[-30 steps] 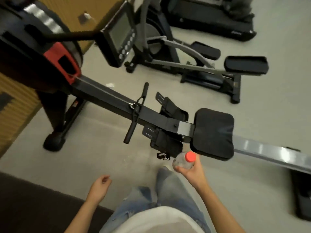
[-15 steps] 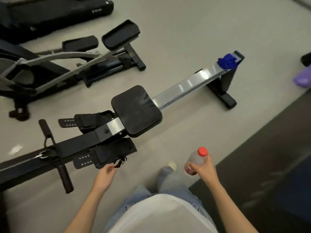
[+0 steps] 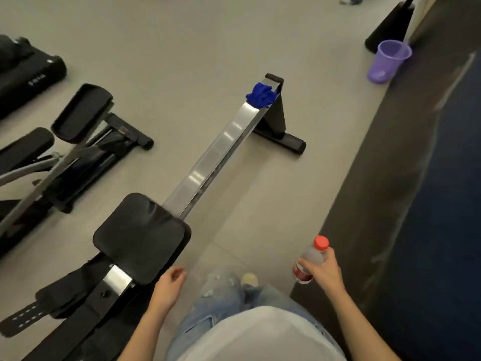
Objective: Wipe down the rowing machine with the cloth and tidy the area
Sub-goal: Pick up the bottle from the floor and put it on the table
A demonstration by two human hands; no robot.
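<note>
The cloth (image 3: 261, 97) is bunched at the rail's (image 3: 216, 157) far end, well ahead of both hands. The left hand (image 3: 169, 284) is empty and loosely curled, so it's probably used; a bottle (image 3: 311, 259) is gripped in the right hand (image 3: 324, 272).

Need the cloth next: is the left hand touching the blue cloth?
Apart. The head view shows the left hand empty beside the seat, while the blue cloth lies at the rail's far end.

Bare forearms without sleeves entering from the bottom of the frame, left hand (image 3: 170, 282) and right hand (image 3: 324, 272) ungloved, pale white top at bottom centre, faded light-blue jeans with frayed rips, light-coloured shoe (image 3: 250, 278) toe beyond.
</note>
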